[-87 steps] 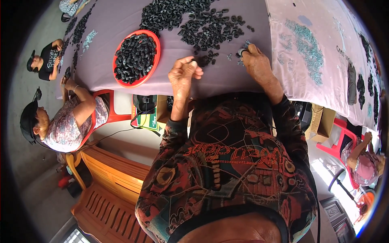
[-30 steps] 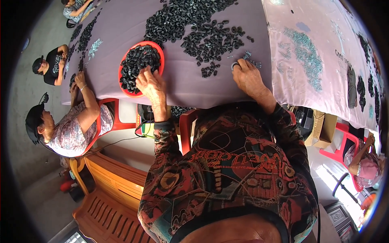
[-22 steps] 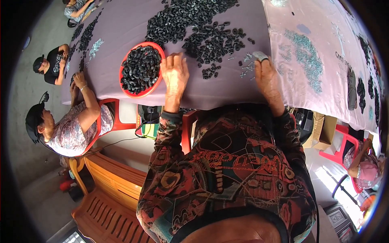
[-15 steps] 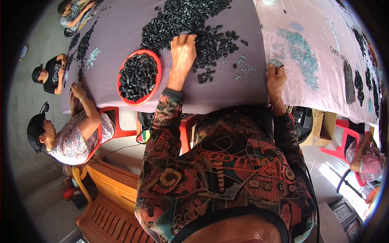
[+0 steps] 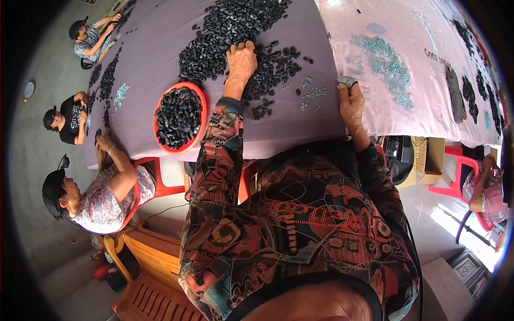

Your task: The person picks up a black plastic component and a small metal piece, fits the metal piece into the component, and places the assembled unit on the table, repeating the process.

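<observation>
My left hand (image 5: 242,63) rests with bent, closed fingers on a large heap of small black ring-like pieces (image 5: 222,40). Its fingertips are turned down among them, so what they hold is hidden. A smaller spread of the same black pieces (image 5: 274,69) lies just right of that hand. Nearer to me stands a red plastic basin (image 5: 204,119) filled with black pieces. My right hand (image 5: 351,106) is at the seam between the purple and pink cloths, thumb and fingers closed on a greyish-teal thing (image 5: 347,81) that I cannot make out. Several small clear bluish pieces (image 5: 314,93) lie left of it.
The purple cloth (image 5: 300,125) and pink cloth (image 5: 375,120) cover the table. A teal scatter of small pieces (image 5: 385,67) lies on the pink side. Co-workers sit along the left, one (image 5: 110,198) close by. A wooden bench (image 5: 144,267) stands behind at left.
The view has shifted slightly. My left hand has moved a little farther and to the right over the black pieces. My right hand keeps its grip at the seam.
</observation>
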Tool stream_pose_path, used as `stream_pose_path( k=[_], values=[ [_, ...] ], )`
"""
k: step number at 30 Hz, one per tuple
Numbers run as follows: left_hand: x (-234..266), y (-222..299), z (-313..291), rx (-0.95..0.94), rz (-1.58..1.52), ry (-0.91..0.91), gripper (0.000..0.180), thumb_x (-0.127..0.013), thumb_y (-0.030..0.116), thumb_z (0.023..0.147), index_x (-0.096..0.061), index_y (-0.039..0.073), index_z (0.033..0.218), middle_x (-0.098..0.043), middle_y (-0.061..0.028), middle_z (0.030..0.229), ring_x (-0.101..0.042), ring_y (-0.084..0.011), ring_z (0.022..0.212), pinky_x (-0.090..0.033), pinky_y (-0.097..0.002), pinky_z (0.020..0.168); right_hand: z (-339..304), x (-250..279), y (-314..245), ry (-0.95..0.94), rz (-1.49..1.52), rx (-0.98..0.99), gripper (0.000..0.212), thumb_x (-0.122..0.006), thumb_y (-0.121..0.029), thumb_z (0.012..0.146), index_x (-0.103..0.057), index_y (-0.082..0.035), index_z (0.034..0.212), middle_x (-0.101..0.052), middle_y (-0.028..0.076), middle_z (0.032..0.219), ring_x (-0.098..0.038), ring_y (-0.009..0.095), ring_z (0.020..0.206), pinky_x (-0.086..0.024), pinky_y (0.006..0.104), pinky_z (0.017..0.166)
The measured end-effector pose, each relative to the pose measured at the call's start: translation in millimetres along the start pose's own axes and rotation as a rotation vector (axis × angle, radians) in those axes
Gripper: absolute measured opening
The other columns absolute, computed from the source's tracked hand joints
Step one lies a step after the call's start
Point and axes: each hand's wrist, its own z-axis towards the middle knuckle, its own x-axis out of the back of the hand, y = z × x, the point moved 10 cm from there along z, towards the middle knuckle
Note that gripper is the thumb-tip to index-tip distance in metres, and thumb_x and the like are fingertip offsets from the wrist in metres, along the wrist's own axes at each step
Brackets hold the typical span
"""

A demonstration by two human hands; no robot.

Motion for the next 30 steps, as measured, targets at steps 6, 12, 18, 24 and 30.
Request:
stream_pose_path(
  k=[6, 12, 18, 24, 30],
  values=[
    [42, -3, -32, 0.235, -0.652, 0.131, 0.022, -0.068, 0.000, 0.070, -0.054, 0.006, 0.087, -0.061, -0.0091, 0.074, -0.060, -0.0220, 0.069, -0.049, -0.0349, 0.063, -3, -5, 26, -0.021, 0.224, -0.159, 0.016, -0.060, -0.013, 0.083, -0.051, 0.000, 0.081, -0.058, 0.005, 0.069, -0.051, 0.009, 0.062, -0.044, 0.0246, 0.058],
    [88, 52, -86, 0.212, -1.659, 0.162, 0.019, -0.060, -0.008, 0.078, -0.051, 0.003, 0.090, -0.059, -0.0096, 0.085, -0.062, -0.0200, 0.082, -0.055, -0.0353, 0.073, -2, -4, 26, 0.002, 0.364, -0.111, 0.014, -0.063, -0.010, 0.082, -0.052, -0.002, 0.079, -0.055, -0.002, 0.067, -0.048, 0.005, 0.060, -0.041, 0.0202, 0.055],
    [111, 100, -116, 0.147, -1.795, 0.075, 0.019, -0.059, -0.008, 0.078, -0.053, 0.001, 0.094, -0.060, -0.0131, 0.091, -0.061, -0.0207, 0.084, -0.055, -0.0367, 0.073, -3, -2, 14, -0.017, 0.510, -0.244, 0.010, -0.062, -0.007, 0.082, -0.053, -0.004, 0.079, -0.056, -0.001, 0.069, -0.048, 0.004, 0.057, -0.040, 0.0191, 0.051],
    [112, 130, -134, 0.116, -1.790, -0.025, 0.018, -0.058, -0.009, 0.079, -0.052, -0.003, 0.095, -0.059, -0.0093, 0.088, -0.060, -0.0157, 0.083, -0.053, -0.0314, 0.075, -31, -3, -72, -0.212, 0.734, -0.194, 0.011, -0.056, -0.001, 0.084, -0.057, 0.000, 0.094, -0.062, 0.006, 0.080, -0.051, 0.008, 0.058, -0.042, 0.0212, 0.054],
    [103, 151, -156, 0.137, -1.676, -0.141, 0.015, -0.060, -0.007, 0.079, -0.054, -0.002, 0.092, -0.058, -0.0038, 0.083, -0.055, -0.0069, 0.076, -0.047, -0.0212, 0.068, -65, 6, -121, -0.351, 0.769, -0.163, 0.010, -0.059, -0.004, 0.083, -0.059, -0.003, 0.093, -0.062, 0.002, 0.079, -0.051, 0.005, 0.060, -0.042, 0.0181, 0.054]
  ],
)
